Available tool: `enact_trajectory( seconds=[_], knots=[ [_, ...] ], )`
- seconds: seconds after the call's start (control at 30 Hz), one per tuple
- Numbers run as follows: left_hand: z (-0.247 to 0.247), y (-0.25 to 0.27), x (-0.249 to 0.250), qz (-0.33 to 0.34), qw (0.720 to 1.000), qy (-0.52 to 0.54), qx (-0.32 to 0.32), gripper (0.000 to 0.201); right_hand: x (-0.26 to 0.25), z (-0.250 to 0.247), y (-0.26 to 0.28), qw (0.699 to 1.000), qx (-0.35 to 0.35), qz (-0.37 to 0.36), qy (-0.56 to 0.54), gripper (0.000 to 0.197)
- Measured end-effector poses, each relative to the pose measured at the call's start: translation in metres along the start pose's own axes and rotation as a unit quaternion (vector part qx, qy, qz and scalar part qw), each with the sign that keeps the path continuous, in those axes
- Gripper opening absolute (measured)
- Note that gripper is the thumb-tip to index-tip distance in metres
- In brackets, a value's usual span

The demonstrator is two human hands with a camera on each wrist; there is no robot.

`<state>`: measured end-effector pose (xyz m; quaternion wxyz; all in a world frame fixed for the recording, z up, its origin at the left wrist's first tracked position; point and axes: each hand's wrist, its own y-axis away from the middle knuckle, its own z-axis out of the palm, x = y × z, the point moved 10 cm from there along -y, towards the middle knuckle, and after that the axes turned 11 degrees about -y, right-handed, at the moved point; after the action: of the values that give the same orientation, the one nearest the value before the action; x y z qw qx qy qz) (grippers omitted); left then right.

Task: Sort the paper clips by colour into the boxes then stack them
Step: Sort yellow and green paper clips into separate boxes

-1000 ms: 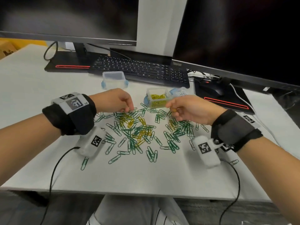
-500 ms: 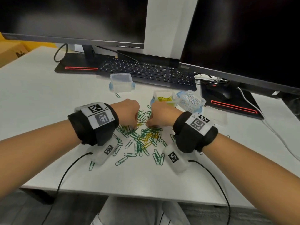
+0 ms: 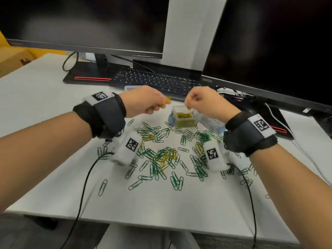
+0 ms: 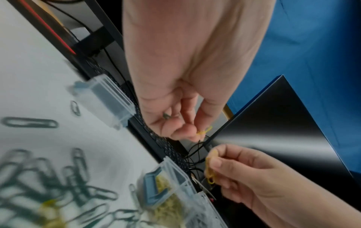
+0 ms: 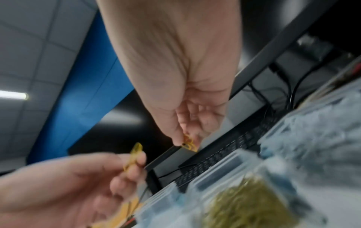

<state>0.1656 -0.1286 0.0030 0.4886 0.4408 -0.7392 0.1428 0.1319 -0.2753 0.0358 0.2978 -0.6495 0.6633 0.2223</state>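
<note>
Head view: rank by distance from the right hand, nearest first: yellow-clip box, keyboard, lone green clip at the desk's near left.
From the right hand:
1. yellow-clip box, just below its fingertips, slightly left.
2. keyboard, behind the hands, towards the monitors.
3. lone green clip, far near-left, past the main scatter.

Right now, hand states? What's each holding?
Left hand: closed, pinching yellow paper clips.
Right hand: closed, pinching a yellow clip over the box of yellow ones.
</note>
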Motion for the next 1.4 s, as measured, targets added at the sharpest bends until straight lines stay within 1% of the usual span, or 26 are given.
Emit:
enact_trajectory(
  seconds=[0.03,0.1,0.17,0.27,0.37,0.43,0.5,0.57,0.67,0.73,0.8,0.83,0.87,0.9,0.97,1.0,1.03,1.1,1.13,1.17,1.2,1.23,1.27,1.3,1.37,1.4],
  knots=[
    [0.001,-0.006,0.008,-0.002,0.999,0.034,0.0,0.017,0.005,-0.003,-0.005,1.0,0.001,0.01,-0.007,0.01],
    [0.01,-0.017,0.017,-0.021,0.994,0.105,-0.013,0.016,0.015,0.001,-0.012,0.999,-0.03,0.038,-0.012,0.01],
    [0.019,-0.026,0.018,-0.036,0.984,0.174,-0.023,0.017,0.027,0.003,-0.015,0.995,-0.051,0.069,-0.049,0.011],
    [0.028,-0.036,0.015,-0.052,0.965,0.257,-0.03,0.024,0.039,-0.006,-0.016,0.987,-0.031,0.098,-0.127,0.018],
    [0.035,-0.041,0.013,-0.061,0.95,0.303,-0.051,0.031,0.039,-0.008,-0.015,0.97,-0.023,0.11,-0.217,0.021],
    [0.039,-0.044,0.013,-0.062,0.951,0.297,-0.062,0.033,0.039,-0.003,-0.015,0.959,-0.022,0.122,-0.253,0.024],
    [0.042,-0.047,0.015,-0.053,0.96,0.263,-0.075,0.035,0.038,0.004,-0.016,0.954,-0.031,0.133,-0.267,0.028],
    [0.042,-0.049,0.017,-0.039,0.976,0.199,-0.075,0.039,0.037,0.005,-0.016,0.958,-0.032,0.131,-0.253,0.029],
    [0.041,-0.05,0.03,0.01,0.997,0.055,-0.054,0.037,0.038,-0.012,-0.013,0.955,0.01,0.124,-0.27,0.027],
    [0.044,-0.051,0.044,0.051,0.995,-0.066,-0.047,0.036,0.04,-0.025,-0.007,0.946,0.038,0.122,-0.298,0.024],
    [0.05,-0.052,0.057,0.087,0.975,-0.197,-0.059,0.04,0.042,-0.035,0.002,0.954,0.046,0.12,-0.27,0.019],
    [0.053,-0.052,0.062,0.1,0.963,-0.243,-0.066,0.041,0.042,-0.036,0.008,0.967,0.029,0.12,-0.223,0.016],
    [0.053,-0.051,0.066,0.11,0.954,-0.271,-0.067,0.041,0.042,-0.032,0.014,0.979,-0.011,0.124,-0.161,0.013],
    [0.052,-0.048,0.07,0.118,0.951,-0.278,-0.066,0.038,0.042,-0.022,0.023,0.984,-0.072,0.131,-0.094,0.01],
    [0.055,-0.038,0.075,0.132,0.953,-0.264,-0.067,0.03,0.049,0.005,0.047,0.97,-0.193,0.148,0.014,0.011],
    [0.061,-0.03,0.077,0.139,0.949,-0.271,-0.083,0.028,0.054,0.016,0.058,0.961,-0.226,0.155,0.047,0.015],
    [0.07,-0.022,0.075,0.143,0.939,-0.29,-0.115,0.027,0.057,0.024,0.065,0.957,-0.236,0.156,0.067,0.019],
    [0.093,-0.005,0.06,0.134,0.904,-0.353,-0.201,0.028,0.058,0.034,0.069,0.964,-0.212,0.134,0.087,0.025],
    [0.1,0.001,0.05,0.125,0.878,-0.404,-0.222,0.029,0.056,0.036,0.069,0.969,-0.195,0.111,0.107,0.027],
    [0.101,0.005,0.044,0.121,0.85,-0.465,-0.217,0.028,0.052,0.038,0.069,0.97,-0.184,0.088,0.132,0.028],
    [0.099,0.007,0.041,0.127,0.821,-0.524,-0.189,0.028,0.051,0.041,0.07,0.969,-0.182,0.074,0.15,0.029],
    [0.095,0.009,0.042,0.138,0.802,-0.561,-0.152,0.027,0.051,0.042,0.07,0.968,-0.184,0.07,0.156,0.027],
    [0.093,0.011,0.044,0.148,0.8,-0.568,-0.124,0.027,0.053,0.043,0.071,0.968,-0.186,0.072,0.154,0.024],
    [0.093,0.013,0.044,0.156,0.809,-0.556,-0.113,0.027,0.056,0.041,0.072,0.968,-0.188,0.079,0.144,0.02],
    [0.098,0.017,0.039,0.163,0.835,-0.508,-0.134,0.022,0.062,0.034,0.077,0.972,-0.184,0.105,0.098,0.017],
    [0.102,0.018,0.036,0.164,0.843,-0.492,-0.144,0.018,0.065,0.026,0.079,0.975,-0.172,0.115,0.078,0.016]
  ],
)
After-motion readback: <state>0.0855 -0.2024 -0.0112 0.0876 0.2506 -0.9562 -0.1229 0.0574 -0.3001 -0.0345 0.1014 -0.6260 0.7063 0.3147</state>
